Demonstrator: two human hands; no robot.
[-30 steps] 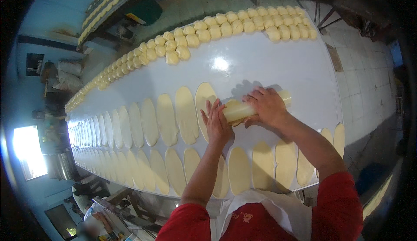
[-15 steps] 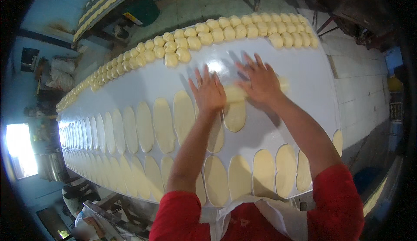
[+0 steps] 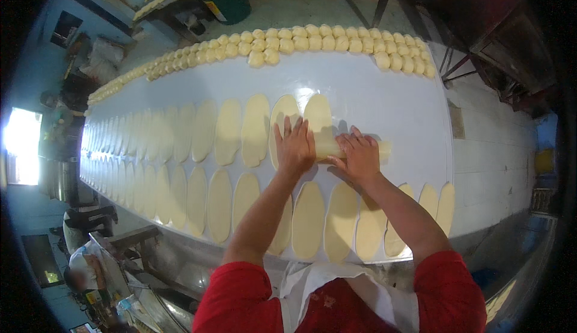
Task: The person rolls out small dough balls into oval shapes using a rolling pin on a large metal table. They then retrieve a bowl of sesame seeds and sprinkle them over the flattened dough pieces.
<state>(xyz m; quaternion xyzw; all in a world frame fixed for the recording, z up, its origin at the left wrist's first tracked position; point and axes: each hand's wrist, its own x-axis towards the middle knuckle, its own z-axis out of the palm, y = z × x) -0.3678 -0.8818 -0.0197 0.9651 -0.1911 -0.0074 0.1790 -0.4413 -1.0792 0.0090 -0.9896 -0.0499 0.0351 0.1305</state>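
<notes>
A pale, smooth rolling pin (image 3: 384, 148) lies crosswise on the table under both of my hands. My left hand (image 3: 296, 147) rests flat with fingers stretched out at its left end. On its right part lies my right hand (image 3: 360, 154), palm down, fingers extended and slightly spread. Under the pin, a flattened oval of dough (image 3: 317, 114) reaches away from me; its near end is hidden. Close by my left hand is another dough oval (image 3: 283, 108), partly covered by that hand. Several similar ovals (image 3: 308, 219) line the near edge.
Rounded dough balls (image 3: 312, 42) stand in rows along the far edge of the long white table (image 3: 415, 111). Flattened ovals (image 3: 228, 129) form two rows to the left. Beyond are a green bin (image 3: 231, 7) and a rack. A person (image 3: 84, 267) shows partly at lower left.
My hands and the rolling pin have come back toward me over the dough, whose oval now shows beyond the pin. The whole view has shifted a little as well.
</notes>
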